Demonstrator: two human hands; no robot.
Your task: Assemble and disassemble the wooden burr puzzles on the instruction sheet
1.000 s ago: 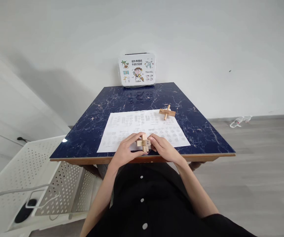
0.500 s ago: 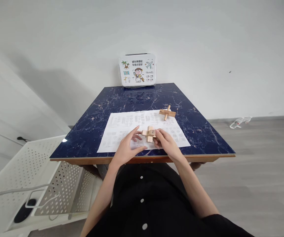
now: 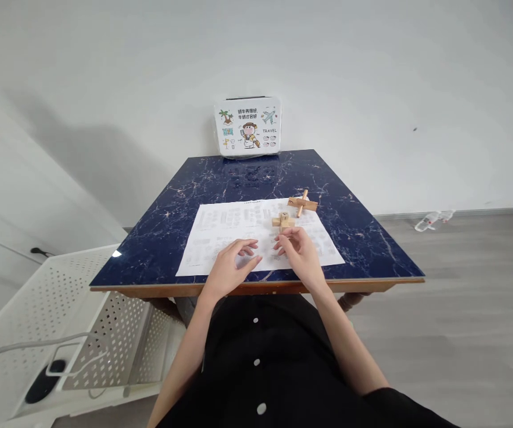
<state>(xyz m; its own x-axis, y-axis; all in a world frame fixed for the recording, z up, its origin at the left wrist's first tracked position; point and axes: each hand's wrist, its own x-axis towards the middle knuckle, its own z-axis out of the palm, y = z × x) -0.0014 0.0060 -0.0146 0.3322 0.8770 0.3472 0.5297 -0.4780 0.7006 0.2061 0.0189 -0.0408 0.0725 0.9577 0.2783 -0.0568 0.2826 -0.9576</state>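
A small wooden cross-shaped puzzle (image 3: 283,221) stands on the printed paper sheet (image 3: 220,235), just beyond my right hand (image 3: 298,252). That hand's fingers are loosely curled and apart, a little short of the puzzle, holding nothing. My left hand (image 3: 232,266) rests on the near part of the sheet with fingers stretched out, empty. A second wooden cross puzzle (image 3: 302,204) lies at the sheet's far right corner.
The dark blue marble-patterned table (image 3: 167,232) ends at a wooden front edge near my body. A white illustrated box (image 3: 248,126) stands at the table's far edge against the wall. A white perforated basket (image 3: 60,333) sits left below; a plastic bottle (image 3: 432,220) lies on the floor right.
My right hand carried the small wooden puzzle away from me, set it on the sheet near the second puzzle and let go. My left hand released it and stayed near.
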